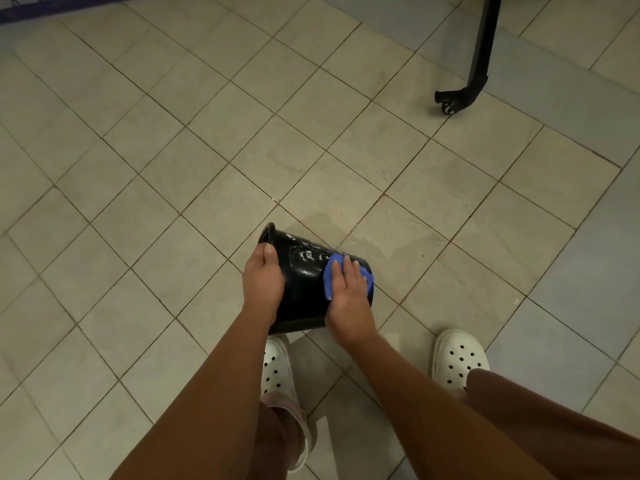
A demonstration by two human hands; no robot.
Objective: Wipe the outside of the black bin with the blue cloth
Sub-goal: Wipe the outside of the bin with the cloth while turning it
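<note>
A: Bin (304,289) — where is it?
B: Tipped on its side, held above the tiled floor (138,168), just in front of the person's feet. Rim points up-left, base down toward the shoes.
A: Left hand (263,282)?
B: Curled around the bin's rim end, thumb lying along the top near the rim, fingers wrapped out of sight behind the wall. It grips the bin.
A: Right hand (348,292)?
B: Flat, fingers nearly together and stretched out, palm pressing the cloth (330,271) against the bin's outer wall on the right side.
A: Cloth state?
B: Blue, bunched under the palm, edges sticking out left of the fingers and past the fingertips.
A: Bin surface?
B: Glossy black, whitish smears on the wall between the two hands.
A: Anything else?
B: White clogs (459,358) on both feet below the bin; a damp-looking patch on the tiles just beyond it; a black leg with a caster (450,103) far off, upper right.
</note>
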